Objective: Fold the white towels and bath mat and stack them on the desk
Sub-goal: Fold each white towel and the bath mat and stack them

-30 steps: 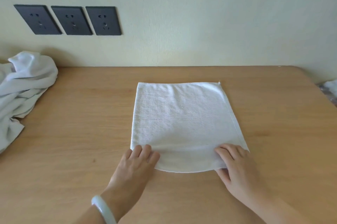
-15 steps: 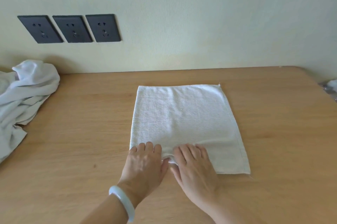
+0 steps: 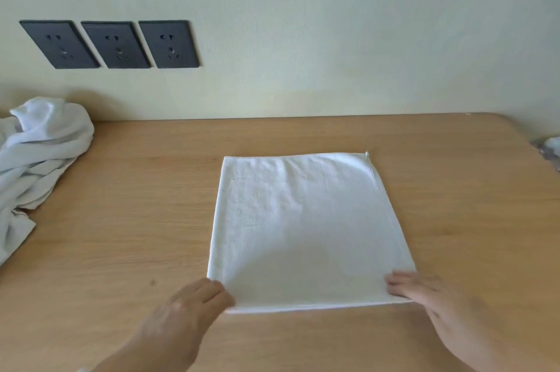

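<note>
A white towel, folded into a flat rectangle, lies in the middle of the wooden desk. My left hand rests with straight fingers on the towel's near left corner. My right hand lies flat with its fingertips on the near right corner. Both hands are blurred with motion. A crumpled heap of white towels sits at the desk's left edge, partly cut off by the frame.
The desk stands against a pale wall with three dark power sockets above its left half. Off the desk's rounded right corner, something pale and crinkled shows at the frame's edge.
Half a second ago both hands pressed side by side on the towel's near left part. They have spread apart to the two near corners, smoothing the near edge flat.
</note>
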### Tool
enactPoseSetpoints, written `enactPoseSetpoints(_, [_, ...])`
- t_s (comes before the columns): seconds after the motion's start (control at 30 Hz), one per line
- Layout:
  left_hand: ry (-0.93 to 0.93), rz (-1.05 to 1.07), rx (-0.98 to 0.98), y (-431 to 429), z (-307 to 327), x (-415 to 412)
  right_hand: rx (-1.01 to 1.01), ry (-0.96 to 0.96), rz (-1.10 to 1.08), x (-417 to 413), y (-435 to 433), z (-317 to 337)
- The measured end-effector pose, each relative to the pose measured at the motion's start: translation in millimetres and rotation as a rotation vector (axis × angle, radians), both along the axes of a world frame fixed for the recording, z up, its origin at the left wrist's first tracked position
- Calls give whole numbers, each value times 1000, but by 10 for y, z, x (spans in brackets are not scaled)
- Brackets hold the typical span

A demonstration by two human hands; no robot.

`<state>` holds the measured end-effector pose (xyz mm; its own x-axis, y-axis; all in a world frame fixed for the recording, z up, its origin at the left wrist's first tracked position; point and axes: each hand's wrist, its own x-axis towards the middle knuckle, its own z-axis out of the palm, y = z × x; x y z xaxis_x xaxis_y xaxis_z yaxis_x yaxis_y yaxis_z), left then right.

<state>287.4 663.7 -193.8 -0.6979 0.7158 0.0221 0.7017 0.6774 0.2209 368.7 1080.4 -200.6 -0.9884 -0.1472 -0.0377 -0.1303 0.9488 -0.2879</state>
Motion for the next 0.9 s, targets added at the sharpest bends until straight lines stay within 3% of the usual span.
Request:
enactPoseSetpoints(0.1, [-317, 71, -27, -131, 295, -134, -330, -369, -80, -181, 14, 545])
enactPoseSetpoints(0.17, [-713, 211, 131, -159, 420, -246, -652, -415, -223, -376, 55, 679])
enactPoseSetpoints(0.2, [-807, 297, 245, -153, 436, -306, -769, -404, -296, -466, 42, 711])
enactPoseSetpoints(0.27, [-950, 493, 486, -88, 427, -379, -877, -431, -426, -586, -58, 669])
enactPoseSetpoints(0.33, [-1022, 662, 609, 4, 337, -370, -871, -468, -533, -618, -168, 505])
enactPoseSetpoints(0.53, [-764, 868, 681, 147, 218, -191, -739, -268, -516, -519, -352, 472])
enactPoseSetpoints(0.7, [-620, 849, 790, 266, 499, -384, -867, -170, -564, -758, -302, 780])
enactPoseSetpoints(0.8, [-489, 928, 692, 372, 416, -706, -855, -197, -635, -1043, -277, 625])
enactPoseSetpoints(0.9, [-405, 960, 510, 435, 146, -915, -692, -189, -647, -1251, -280, 312])
